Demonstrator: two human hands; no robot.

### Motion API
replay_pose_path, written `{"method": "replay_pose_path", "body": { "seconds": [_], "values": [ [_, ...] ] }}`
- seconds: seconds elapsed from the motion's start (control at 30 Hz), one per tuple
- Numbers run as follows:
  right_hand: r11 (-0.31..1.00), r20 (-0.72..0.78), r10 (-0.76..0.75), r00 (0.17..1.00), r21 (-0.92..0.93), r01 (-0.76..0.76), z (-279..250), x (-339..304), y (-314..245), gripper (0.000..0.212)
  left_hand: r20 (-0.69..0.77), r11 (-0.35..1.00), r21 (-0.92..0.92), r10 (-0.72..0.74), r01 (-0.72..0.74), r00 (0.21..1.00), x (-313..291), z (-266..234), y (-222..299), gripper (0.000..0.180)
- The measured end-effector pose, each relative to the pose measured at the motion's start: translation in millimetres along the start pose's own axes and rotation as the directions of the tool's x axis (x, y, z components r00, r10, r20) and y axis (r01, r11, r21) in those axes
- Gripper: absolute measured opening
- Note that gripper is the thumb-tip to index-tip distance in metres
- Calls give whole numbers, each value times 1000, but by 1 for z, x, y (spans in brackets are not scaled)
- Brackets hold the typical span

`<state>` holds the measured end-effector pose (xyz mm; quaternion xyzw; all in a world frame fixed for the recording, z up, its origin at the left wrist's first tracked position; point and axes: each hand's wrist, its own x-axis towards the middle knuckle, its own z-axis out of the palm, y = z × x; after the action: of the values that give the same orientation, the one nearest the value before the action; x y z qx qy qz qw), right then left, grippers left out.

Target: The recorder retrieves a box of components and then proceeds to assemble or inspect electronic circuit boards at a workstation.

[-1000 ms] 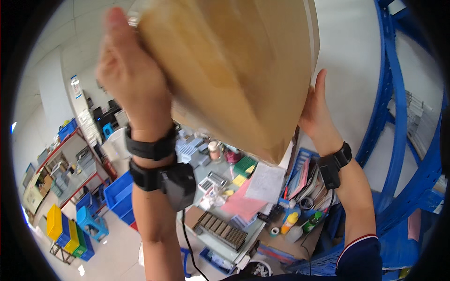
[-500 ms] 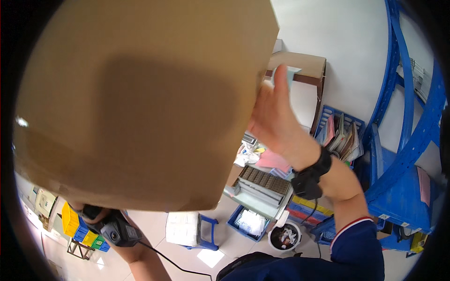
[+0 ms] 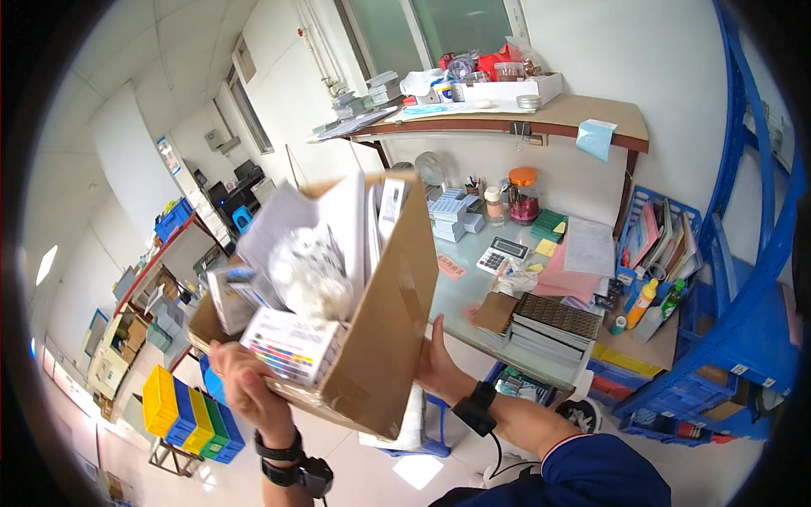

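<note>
An open cardboard box point(image 3: 390, 317) is held up in front of me, tilted so that its inside shows. White papers point(image 3: 345, 221), a clear plastic bag of white stuff point(image 3: 308, 275) and a small white carton with coloured dots point(image 3: 290, 345) fill it. My left hand point(image 3: 251, 390) grips the near left edge, its fingers curled over the rim. Against the lower right wall presses my right hand point(image 3: 438, 365), thumb raised; its other fingers are partly hidden by the box. Both wrists wear black straps with small devices.
Beyond the box stands a desk with a calculator point(image 3: 504, 253), an orange-lidded jar point(image 3: 524, 198) and stacked brown-topped trays point(image 3: 553, 325). A blue rack point(image 3: 718, 355) rises at right. Coloured bins point(image 3: 190, 414) stand at lower left. A blue-legged stool point(image 3: 437, 427) is below the box.
The box has come down and turned, so its open top and contents now show instead of a plain side. Both hands have moved with it, and the view now takes in more of the room.
</note>
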<state>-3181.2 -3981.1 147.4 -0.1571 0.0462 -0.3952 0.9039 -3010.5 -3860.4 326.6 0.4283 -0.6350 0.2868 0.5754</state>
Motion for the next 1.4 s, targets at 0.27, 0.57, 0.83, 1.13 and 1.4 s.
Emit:
{"method": "replay_pose_path", "body": {
  "seconds": [0.27,0.57,0.83,1.13,1.4],
  "values": [
    [987,-146,-35,989,150,57,-104,61,42,100,234,986,-19,-158,167,959,-77,65,-95,46],
    [952,-425,-207,881,119,282,-214,141,32,99,451,923,-169,-240,346,859,-136,178,-225,43],
    [934,-658,-262,706,11,357,-296,186,36,95,604,898,-295,-88,325,792,-168,238,-292,32],
    [947,-719,-320,617,-249,201,-294,180,23,84,643,901,-308,-39,304,765,-215,319,-333,37],
    [386,-286,-651,703,-923,-18,-138,181,-44,22,668,873,-341,-36,349,743,-202,354,-331,13]
  ]
}}
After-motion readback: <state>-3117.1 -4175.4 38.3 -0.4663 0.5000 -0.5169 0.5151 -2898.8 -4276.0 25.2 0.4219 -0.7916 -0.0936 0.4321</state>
